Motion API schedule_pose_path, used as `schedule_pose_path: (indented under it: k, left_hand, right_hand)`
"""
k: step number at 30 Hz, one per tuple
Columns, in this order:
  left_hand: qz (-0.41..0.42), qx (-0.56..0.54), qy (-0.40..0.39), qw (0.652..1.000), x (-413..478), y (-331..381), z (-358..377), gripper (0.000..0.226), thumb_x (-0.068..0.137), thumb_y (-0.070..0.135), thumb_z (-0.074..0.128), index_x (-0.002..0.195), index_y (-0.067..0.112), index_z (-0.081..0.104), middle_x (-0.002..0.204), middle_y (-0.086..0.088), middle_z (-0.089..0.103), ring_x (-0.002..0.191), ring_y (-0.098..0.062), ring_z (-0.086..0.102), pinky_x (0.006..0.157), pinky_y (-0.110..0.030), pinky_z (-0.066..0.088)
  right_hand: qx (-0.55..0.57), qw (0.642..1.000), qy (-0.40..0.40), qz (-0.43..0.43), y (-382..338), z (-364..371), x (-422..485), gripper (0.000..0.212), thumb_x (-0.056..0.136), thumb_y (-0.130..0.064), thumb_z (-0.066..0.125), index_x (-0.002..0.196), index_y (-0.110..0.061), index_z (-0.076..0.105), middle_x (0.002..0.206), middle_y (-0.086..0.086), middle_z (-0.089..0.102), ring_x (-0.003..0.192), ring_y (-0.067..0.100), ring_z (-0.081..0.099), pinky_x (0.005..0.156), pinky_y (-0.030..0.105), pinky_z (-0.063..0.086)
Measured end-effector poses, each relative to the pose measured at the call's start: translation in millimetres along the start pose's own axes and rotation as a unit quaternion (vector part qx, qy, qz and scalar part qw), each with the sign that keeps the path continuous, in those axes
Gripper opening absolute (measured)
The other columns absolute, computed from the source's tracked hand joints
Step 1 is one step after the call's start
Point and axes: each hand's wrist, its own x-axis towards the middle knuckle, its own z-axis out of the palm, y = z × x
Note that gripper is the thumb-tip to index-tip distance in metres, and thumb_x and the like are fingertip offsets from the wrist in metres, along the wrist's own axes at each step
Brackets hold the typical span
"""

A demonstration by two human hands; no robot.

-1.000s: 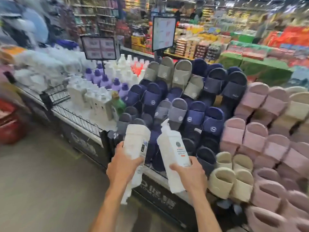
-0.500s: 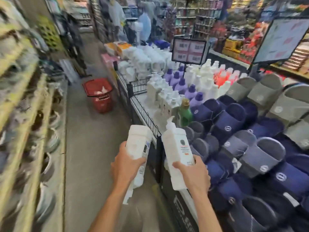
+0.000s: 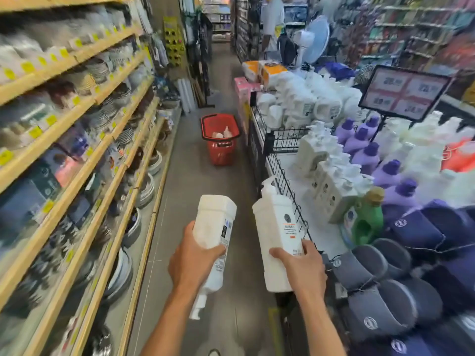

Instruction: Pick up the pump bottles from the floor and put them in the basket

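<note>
Head cam: vs 1 s ago, view has swung L, off the slipper display (image 3: 380, 301) and down the aisle. Red basket (image 3: 222, 152) now dead ahead on floor (image 3: 195, 196), well apart from both hands. Grips unchanged. Left hand (image 3: 191, 255) wraps inverted bottle (image 3: 214, 224), pump end down. Right hand (image 3: 300, 268) wraps upright bottle (image 3: 279, 227), pump up, just beside wire rail (image 3: 288, 181).

Judgement: pickup done for this pair, carry underway, drop-off not yet done.

Count: pump bottles in hand 2. Baskets 1. Pale bottles already in basket approx 2, too blurry to confirm. None seen lying on floor.
</note>
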Motion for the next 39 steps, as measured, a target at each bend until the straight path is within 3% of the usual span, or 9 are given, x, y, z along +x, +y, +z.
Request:
schedule_pose_path:
  k: [4, 11, 14, 19, 22, 26, 30, 39]
  left_hand:
    - [-0.008, -0.031, 0.014, 0.999, 51.7, -1.0, -16.3, 0.091, 0.047, 0.058, 0.072, 0.129, 0.042, 0.039, 0.113, 0.009, 0.067, 0.095, -0.026, 0.065, 0.082, -0.042, 0.055]
    - [-0.015, -0.045, 0.036, 0.998, 130.3, -3.2, -40.5, 0.088, 0.05, 0.053, 0.076, 0.129, 0.043, 0.039, 0.115, 0.008, 0.066, 0.098, -0.026, 0.064, 0.085, -0.043, 0.053]
    - [-0.018, -0.045, 0.041, 0.998, 158.5, -3.3, -44.8, 0.086, 0.056, 0.048, 0.082, 0.131, 0.041, 0.039, 0.114, 0.008, 0.065, 0.097, -0.025, 0.063, 0.085, -0.043, 0.053]
    - [-0.028, -0.069, 0.054, 0.996, 212.0, 1.1, -42.0, 0.081, 0.059, 0.045, 0.084, 0.13, 0.039, 0.043, 0.113, 0.009, 0.066, 0.097, -0.022, 0.063, 0.084, -0.045, 0.055]
    - [-0.035, -0.085, 0.06, 0.994, 246.3, 8.4, -36.7, 0.08, 0.057, 0.046, 0.083, 0.126, 0.041, 0.043, 0.112, 0.011, 0.065, 0.096, -0.021, 0.063, 0.084, -0.045, 0.055]
    - [-0.039, -0.09, 0.081, 0.992, 292.2, 24.1, -32.8, 0.087, 0.045, 0.055, 0.077, 0.123, 0.045, 0.039, 0.113, 0.007, 0.065, 0.099, -0.025, 0.064, 0.086, -0.05, 0.055]
    - [-0.061, -0.07, 0.1, 0.991, 332.2, 43.6, -29.5, 0.086, 0.05, 0.052, 0.078, 0.126, 0.043, 0.038, 0.114, 0.005, 0.065, 0.099, -0.028, 0.063, 0.087, -0.049, 0.054]
    - [-0.07, -0.076, 0.089, 0.991, 419.4, 59.8, -14.8, 0.087, 0.042, 0.058, 0.073, 0.121, 0.047, 0.036, 0.109, 0.006, 0.065, 0.094, -0.028, 0.064, 0.082, -0.049, 0.056]
  right_hand:
    - [-0.008, 1.0, -0.006, -0.021, -37.4, 37.2, 23.6, 0.061, 0.065, -0.051, 0.084, 0.115, -0.03, 0.057, 0.097, -0.013, 0.065, 0.085, 0.013, 0.063, 0.075, 0.035, 0.049]
    - [0.009, 0.999, -0.02, -0.045, -92.8, 97.9, 57.6, 0.064, 0.058, -0.056, 0.082, 0.113, -0.033, 0.057, 0.1, -0.014, 0.066, 0.088, 0.013, 0.066, 0.082, 0.046, 0.058]
    - [0.004, 0.998, -0.034, -0.05, -113.7, 118.1, 74.6, 0.075, 0.05, -0.063, 0.076, 0.117, -0.034, 0.056, 0.101, -0.014, 0.067, 0.09, 0.014, 0.067, 0.084, 0.049, 0.058]
    - [-0.004, 0.997, -0.049, -0.058, -149.3, 150.5, 113.5, 0.068, 0.057, -0.058, 0.081, 0.116, -0.035, 0.056, 0.102, -0.013, 0.066, 0.091, 0.015, 0.066, 0.085, 0.048, 0.058]
    - [-0.005, 0.996, -0.057, -0.071, -167.9, 172.3, 146.5, 0.075, 0.052, -0.062, 0.077, 0.118, -0.032, 0.058, 0.102, -0.012, 0.067, 0.091, 0.015, 0.067, 0.086, 0.049, 0.057]
    - [0.003, 0.995, -0.069, -0.077, -192.2, 194.0, 189.8, 0.075, 0.051, -0.062, 0.076, 0.118, -0.031, 0.057, 0.103, -0.01, 0.066, 0.093, 0.018, 0.066, 0.087, 0.049, 0.057]
    - [0.007, 0.993, -0.082, -0.081, -219.2, 210.4, 234.0, 0.076, 0.054, -0.06, 0.077, 0.121, -0.031, 0.056, 0.105, -0.01, 0.066, 0.096, 0.02, 0.066, 0.09, 0.051, 0.055]
    - [-0.007, 0.992, -0.103, -0.071, -261.9, 255.1, 315.9, 0.067, 0.07, -0.047, 0.084, 0.127, -0.027, 0.055, 0.105, -0.009, 0.062, 0.096, 0.02, 0.063, 0.091, 0.045, 0.052]
